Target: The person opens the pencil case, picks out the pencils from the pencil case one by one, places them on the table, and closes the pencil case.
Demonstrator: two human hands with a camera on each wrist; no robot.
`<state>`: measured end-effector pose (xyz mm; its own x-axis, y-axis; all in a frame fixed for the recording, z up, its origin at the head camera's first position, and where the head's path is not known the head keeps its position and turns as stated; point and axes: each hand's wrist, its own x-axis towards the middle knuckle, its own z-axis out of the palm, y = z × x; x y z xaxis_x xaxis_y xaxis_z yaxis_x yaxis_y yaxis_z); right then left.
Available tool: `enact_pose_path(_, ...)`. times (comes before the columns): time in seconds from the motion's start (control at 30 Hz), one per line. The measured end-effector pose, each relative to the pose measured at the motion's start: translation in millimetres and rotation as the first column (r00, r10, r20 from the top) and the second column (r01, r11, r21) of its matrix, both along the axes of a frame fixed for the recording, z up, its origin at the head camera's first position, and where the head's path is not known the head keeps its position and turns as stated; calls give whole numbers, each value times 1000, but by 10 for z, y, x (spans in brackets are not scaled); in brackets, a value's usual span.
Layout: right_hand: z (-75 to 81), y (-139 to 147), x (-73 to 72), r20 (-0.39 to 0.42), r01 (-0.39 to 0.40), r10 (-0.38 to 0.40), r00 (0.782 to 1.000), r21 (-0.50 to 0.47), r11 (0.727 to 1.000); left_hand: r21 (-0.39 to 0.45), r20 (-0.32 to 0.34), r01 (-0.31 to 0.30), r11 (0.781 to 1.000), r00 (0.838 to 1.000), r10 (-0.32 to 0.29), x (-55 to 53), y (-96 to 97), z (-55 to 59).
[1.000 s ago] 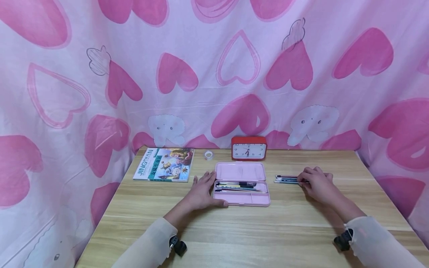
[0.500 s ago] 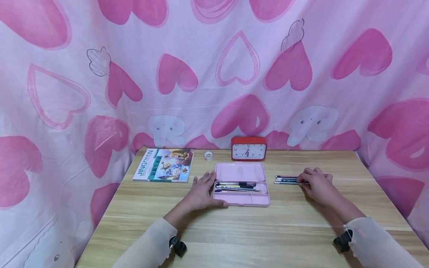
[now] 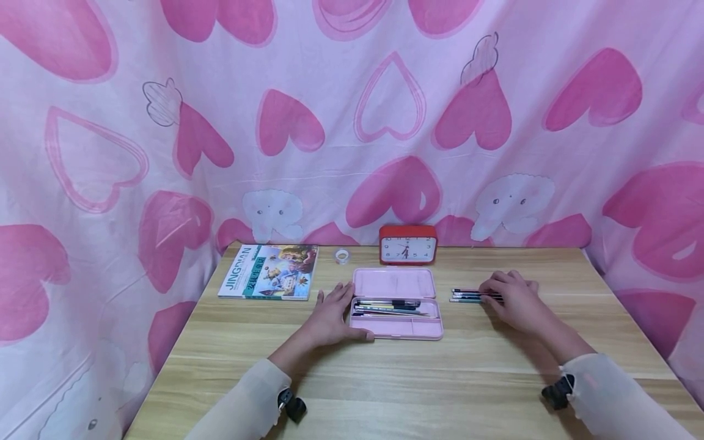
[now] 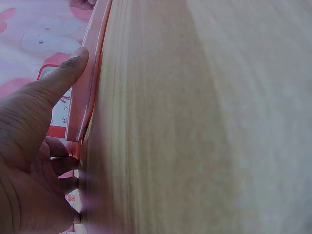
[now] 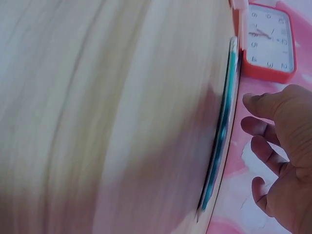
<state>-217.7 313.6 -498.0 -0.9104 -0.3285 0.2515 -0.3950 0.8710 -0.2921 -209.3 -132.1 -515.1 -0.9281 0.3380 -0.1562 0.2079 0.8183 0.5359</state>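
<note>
On the wooden bench (image 3: 385,385) we rest our left hand (image 3: 332,313), fingers spread, against the left side of the pink pencil case (image 3: 426,329), whose lid (image 3: 393,282) lies folded back toward the far edge and whose tray holds several pens and pencils (image 3: 387,307). Our right hand (image 3: 517,302), thumb and fingers apart, hangs just above the loose pencils (image 3: 465,296) lying right of the case, toward the bench's far right corner. Along the far edge we have the red desk clock (image 3: 409,249), a tape roll (image 3: 343,261) and, at the far left corner, an illustrated storybook (image 3: 269,272).
</note>
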Motion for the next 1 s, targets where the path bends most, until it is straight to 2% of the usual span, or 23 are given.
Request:
enact_pose_path(0.27,83,-270,8,50,-30,28,998,40,999,-10,3,-3,1000,1000,3,-6,3,5)
enact_pose_path(0.4,100,-405,21,40,-59,57,998,46,997,-9,0,-4,1000,1000,4,-9,2,-1)
enact_pose_path(0.87,24,-771,19,39,-130,128,991,44,991,-1,6,1,1000,1000,-1,-3,-1,3)
enact_pose_path(1.0,9,-871,28,66,-148,145,987,40,988,-1,6,1,1000,1000,-1,-5,-4,4)
